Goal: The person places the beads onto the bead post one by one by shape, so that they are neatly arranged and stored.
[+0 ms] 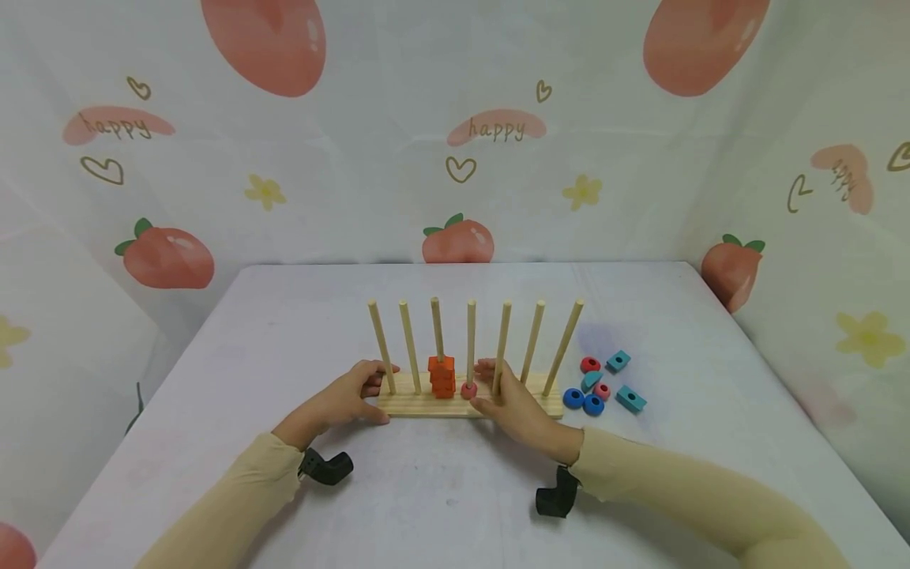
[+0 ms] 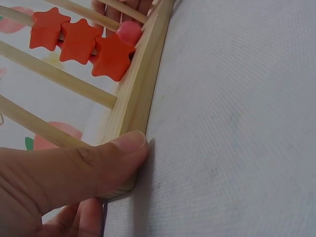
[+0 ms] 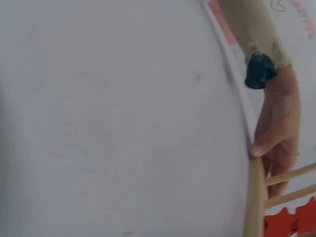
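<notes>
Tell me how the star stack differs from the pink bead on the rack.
The star stack is orange-red, while the pink bead is pink. The star stack has three pointed pieces; the pink bead is one round piece. The star stack also reaches higher up its peg than the pink bead. Both sit on neighbouring pegs of the wooden rack.

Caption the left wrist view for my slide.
Left hand gripping the base, with three stars on one peg and a pink bead on the next.
</notes>
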Demonstrator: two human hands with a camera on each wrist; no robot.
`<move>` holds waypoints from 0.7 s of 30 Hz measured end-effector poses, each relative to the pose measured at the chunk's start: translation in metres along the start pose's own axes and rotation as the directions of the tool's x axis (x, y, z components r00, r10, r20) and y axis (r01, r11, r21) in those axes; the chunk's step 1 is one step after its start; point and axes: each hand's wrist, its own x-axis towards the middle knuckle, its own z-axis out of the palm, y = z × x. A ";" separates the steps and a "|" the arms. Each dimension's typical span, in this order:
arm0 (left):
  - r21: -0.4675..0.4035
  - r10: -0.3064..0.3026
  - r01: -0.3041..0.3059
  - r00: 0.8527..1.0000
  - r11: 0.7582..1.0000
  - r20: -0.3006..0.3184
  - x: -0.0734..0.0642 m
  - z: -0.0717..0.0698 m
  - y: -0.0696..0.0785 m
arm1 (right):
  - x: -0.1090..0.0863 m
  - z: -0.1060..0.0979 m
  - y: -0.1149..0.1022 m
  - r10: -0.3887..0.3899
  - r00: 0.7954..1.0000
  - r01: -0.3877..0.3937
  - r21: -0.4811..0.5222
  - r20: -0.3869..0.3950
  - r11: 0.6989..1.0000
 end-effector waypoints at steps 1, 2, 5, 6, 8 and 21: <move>-0.002 -0.004 0.004 1.000 1.000 -0.003 0.000 0.000 0.000 | -0.002 -0.001 -0.002 0.005 1.000 -0.004 -0.010 0.015 1.000; -0.001 -0.003 0.003 1.000 1.000 -0.003 0.000 0.000 0.000 | -0.004 -0.003 -0.005 0.014 0.999 -0.013 -0.026 0.028 1.000; -0.016 -0.004 0.004 1.000 1.000 0.002 -0.001 0.000 0.000 | -0.014 -0.010 -0.014 0.061 0.996 -0.056 -0.085 0.061 0.995; -0.019 -0.002 0.002 1.000 1.000 0.005 -0.001 0.000 0.000 | -0.019 -0.014 -0.018 0.078 0.994 -0.070 -0.102 0.080 0.992; -0.017 0.005 -0.005 1.000 1.000 0.011 -0.001 0.000 0.001 | -0.026 -0.022 -0.025 0.112 0.987 -0.097 -0.132 0.118 0.987; 0.040 0.011 -0.010 1.000 0.999 -0.019 0.000 0.001 0.000 | -0.051 -0.107 -0.034 -0.086 0.942 0.150 -0.175 0.325 0.973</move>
